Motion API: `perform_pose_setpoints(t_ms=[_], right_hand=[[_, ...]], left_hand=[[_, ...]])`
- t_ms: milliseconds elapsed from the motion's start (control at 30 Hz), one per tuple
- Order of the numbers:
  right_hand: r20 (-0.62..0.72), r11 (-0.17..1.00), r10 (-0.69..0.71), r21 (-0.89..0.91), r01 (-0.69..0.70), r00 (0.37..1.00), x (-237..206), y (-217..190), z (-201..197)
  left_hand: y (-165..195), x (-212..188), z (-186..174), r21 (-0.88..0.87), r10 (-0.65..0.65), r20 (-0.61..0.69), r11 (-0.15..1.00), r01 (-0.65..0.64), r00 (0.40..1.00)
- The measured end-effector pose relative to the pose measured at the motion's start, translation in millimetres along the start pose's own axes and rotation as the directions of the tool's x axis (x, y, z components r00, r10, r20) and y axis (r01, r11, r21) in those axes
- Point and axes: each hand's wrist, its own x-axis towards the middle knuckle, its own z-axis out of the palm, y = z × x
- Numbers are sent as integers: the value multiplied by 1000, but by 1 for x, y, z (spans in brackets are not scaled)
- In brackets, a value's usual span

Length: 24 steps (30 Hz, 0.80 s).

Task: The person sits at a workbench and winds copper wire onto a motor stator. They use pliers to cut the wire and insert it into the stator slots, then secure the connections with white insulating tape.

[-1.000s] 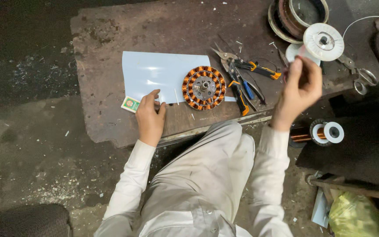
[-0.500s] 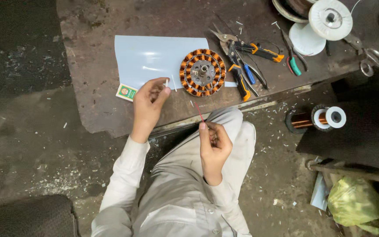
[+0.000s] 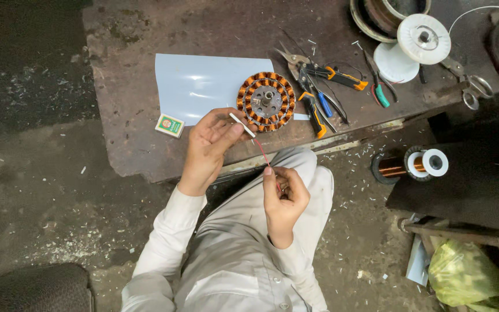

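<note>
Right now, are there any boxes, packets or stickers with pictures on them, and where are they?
Small flat square box: on the dark workbench, beside the pale blue sheet's lower left corner; green and yellow printed top, white edge.
Crumpled yellow-green plastic bag: on the floor at lower right; any print too unclear to tell.
No signs or screens.

Round copper-wound stator (image 3: 265, 101) sits on the pale plastic sheet (image 3: 197, 86), orange-handled pliers (image 3: 319, 92) right of it, small green matchbox (image 3: 170, 125) left.

Losing the metal rings (image 3: 385, 14) past the top edge. Hiding the red wire's (image 3: 264, 155) lower end inside the right hand (image 3: 284, 196).
</note>
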Motion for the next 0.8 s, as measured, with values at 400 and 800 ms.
perform_pose_setpoints(t_ms=[400, 800], right_hand=[[-1, 984, -130, -124, 129, 992, 0, -20, -6], [170, 967, 140, 187, -171, 975, 17, 4, -37]], left_hand=[[-12, 0, 6, -14, 6, -3, 1000, -6, 1000], [-5, -13, 40, 77, -169, 210, 985, 156, 963]])
